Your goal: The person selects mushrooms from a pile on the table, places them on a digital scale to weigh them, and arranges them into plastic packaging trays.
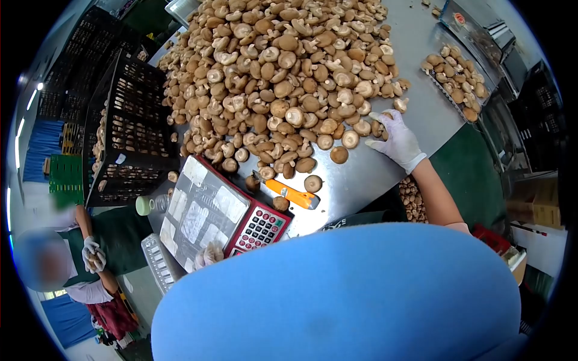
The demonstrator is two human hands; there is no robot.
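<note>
1. Blue cap brim (337,289), nearest the camera, filled the lower foreground, below the fingers of both hands.
2. Co-worker (90,256), far left of the left fingers, wore white gloves; the gloved hands were together around something brownish, too small to identify.
3. Black crate (135,129), up and to the left of the left fingers, held mushrooms visible through its slatted walls.
4. Jar (160,203) with a pale green lid lay between the crate and the scale, up and left of the left fingers.
5. Scale (211,207), red and with a clear-covered plate, extended above the left fingers; its keypad lay to their right.
6. Left hand (208,255), gloved, was at the scale's lower edge, partly hidden by the brim. Its fingers appeared bent; their opening and any hold could not be told.
7. Orange-handled knife (293,194) lay on the metal table (361,174), between the two hands.
8. Mushroom heap (283,78) rose above and left of the right fingers.
9. Right hand (398,141), gloved, had its fingers and thumb partly closed around brown mushrooms (379,129) at the heap's edge.
10. Mushroom-filled tray (435,83) stood up and right of the right fingers, well apart.
</note>
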